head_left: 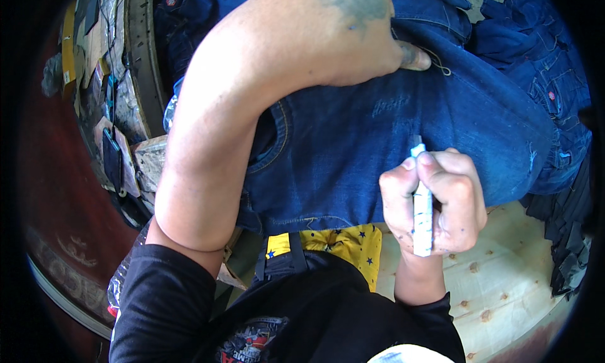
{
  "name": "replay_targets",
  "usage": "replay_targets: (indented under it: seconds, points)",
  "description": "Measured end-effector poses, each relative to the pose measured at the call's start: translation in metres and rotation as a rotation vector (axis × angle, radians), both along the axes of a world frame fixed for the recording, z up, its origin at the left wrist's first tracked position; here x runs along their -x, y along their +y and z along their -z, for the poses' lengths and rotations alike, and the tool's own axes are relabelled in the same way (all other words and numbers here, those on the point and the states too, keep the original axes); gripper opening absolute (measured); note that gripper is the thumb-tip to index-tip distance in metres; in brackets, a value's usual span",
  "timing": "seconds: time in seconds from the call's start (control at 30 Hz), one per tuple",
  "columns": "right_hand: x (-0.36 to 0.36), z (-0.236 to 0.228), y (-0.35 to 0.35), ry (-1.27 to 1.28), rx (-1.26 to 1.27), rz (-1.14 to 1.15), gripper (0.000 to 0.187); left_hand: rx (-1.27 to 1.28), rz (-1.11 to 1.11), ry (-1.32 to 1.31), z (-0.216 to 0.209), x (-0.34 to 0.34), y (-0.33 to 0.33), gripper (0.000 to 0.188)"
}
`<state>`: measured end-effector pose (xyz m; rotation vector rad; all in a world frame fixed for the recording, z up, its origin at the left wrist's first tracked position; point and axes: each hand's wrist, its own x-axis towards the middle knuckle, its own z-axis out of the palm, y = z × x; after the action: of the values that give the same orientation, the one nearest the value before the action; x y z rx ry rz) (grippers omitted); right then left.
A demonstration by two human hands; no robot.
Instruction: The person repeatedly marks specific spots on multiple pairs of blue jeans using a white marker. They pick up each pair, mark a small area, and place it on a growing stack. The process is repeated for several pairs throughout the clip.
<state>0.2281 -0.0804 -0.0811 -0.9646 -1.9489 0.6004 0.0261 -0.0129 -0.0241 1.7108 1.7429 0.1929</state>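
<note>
Blue denim jeans (353,167) lie spread in front of me, with faded scratch marks near their middle and a pale frayed spot to the right. My right hand (441,196) is closed around a white-handled blade tool (423,221), its short, flat grey tip touching or just above the denim. At the top, my left hand (359,38) holds the jeans, thumb pressed on the cloth; the other fingers are hidden behind the hand. A loose loop of thread (446,69) lies beside that thumb.
More denim garments (526,54) are heaped at the right and top left. On the left are a worn curved wooden edge (145,60) and a dark phone-like device (112,158). Pale knotted wood (485,268) shows at lower right, dark cloth scraps (564,237) beside it.
</note>
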Motion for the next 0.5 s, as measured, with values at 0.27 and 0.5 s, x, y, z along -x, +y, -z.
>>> replay_targets:
  seconds: [0.27,0.5]
  points:
    - [0.006,0.003,0.003,-0.032,-0.039,0.059,0.016,0.184,-0.015,0.046,-0.006,0.003,0.006,0.058]
    - [0.008,0.008,0.001,0.012,-0.051,0.066,0.016,0.132,-0.090,0.249,0.007,-0.012,-0.004,0.060]
